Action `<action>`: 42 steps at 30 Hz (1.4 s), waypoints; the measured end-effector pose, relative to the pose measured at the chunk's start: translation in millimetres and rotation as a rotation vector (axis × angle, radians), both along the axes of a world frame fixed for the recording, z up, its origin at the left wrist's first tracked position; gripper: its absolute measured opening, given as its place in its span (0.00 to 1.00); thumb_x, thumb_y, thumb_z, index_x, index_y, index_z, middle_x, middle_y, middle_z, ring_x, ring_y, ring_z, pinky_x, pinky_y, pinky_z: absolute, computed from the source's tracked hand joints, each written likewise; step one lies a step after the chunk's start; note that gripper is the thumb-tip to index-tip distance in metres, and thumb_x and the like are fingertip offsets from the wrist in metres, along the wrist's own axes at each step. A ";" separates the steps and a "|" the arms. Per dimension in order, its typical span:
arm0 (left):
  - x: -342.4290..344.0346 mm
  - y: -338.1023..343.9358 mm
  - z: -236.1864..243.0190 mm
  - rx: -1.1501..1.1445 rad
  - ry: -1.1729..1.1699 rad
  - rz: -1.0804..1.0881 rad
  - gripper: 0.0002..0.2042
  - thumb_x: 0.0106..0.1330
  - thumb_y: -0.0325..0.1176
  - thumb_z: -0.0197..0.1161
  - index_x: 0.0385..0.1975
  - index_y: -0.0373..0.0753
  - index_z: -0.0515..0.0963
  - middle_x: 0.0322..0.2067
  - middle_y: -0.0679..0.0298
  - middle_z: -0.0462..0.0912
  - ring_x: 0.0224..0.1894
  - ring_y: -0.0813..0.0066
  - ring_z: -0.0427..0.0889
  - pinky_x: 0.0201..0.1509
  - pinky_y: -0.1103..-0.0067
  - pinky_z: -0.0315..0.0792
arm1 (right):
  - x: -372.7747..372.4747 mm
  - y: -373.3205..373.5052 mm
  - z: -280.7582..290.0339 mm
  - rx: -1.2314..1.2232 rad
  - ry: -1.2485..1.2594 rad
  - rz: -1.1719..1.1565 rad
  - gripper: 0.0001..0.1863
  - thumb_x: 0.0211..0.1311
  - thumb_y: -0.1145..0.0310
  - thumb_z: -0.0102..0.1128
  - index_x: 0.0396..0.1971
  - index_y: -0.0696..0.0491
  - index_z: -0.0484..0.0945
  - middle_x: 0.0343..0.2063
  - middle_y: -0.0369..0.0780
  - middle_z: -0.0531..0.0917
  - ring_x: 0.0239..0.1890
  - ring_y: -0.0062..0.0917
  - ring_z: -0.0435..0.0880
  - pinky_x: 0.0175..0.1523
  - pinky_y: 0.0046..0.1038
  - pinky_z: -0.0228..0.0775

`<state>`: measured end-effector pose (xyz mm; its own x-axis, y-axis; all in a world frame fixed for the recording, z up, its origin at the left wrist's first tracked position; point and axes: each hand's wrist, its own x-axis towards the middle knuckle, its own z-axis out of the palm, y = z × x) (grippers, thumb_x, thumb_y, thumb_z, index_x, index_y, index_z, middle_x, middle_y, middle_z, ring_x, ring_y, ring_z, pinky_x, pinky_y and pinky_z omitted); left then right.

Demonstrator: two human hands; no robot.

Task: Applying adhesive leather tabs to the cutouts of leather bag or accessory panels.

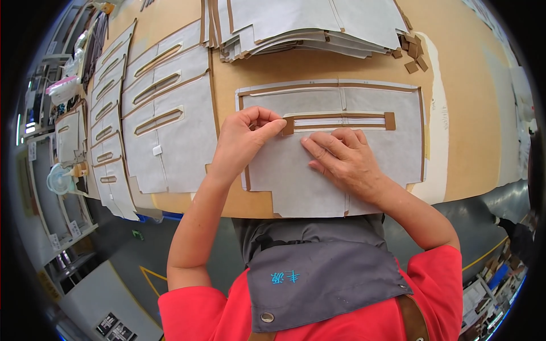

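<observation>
While grey panel [301,184] lies flat on tabletop [472,102], slot [341,121] runs crosswise between left brown tab [289,125] and right brown tab [389,121], likely keeping both within reach. Left hand [242,139] at left brown tab's outer edge, thumb and forefinger drawn close; cannot tell whether grip pinches it. Right hand [344,159] just below slot, fingers loosely spread on panel, probably steadying it. Beyond panel: stacked panels [307,17], loose brown squares [412,67]. Farther left: slotted panels [185,150] overlapping, probably so slots show.

The bench [478,113] is lit brightly and evenly; only soft shadows are cast near the hands [346,159], which are sharply rendered. Faint glare is reflected off the darker floor [479,209]. Edges are bowed, and corners are blacked out.
</observation>
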<state>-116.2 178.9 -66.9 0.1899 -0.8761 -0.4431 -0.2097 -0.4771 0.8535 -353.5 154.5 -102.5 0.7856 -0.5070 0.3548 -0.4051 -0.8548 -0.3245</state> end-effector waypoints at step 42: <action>-7.5 -3.3 -12.0 -0.024 -0.202 0.012 0.07 0.63 0.32 0.68 0.33 0.34 0.83 0.22 0.77 0.76 0.25 0.92 0.68 0.28 0.89 0.62 | -1.1 2.9 -3.2 0.048 -0.031 -0.019 0.27 0.49 0.64 0.71 0.53 0.49 0.80 0.49 0.29 0.78 0.46 0.25 0.72 0.52 0.29 0.63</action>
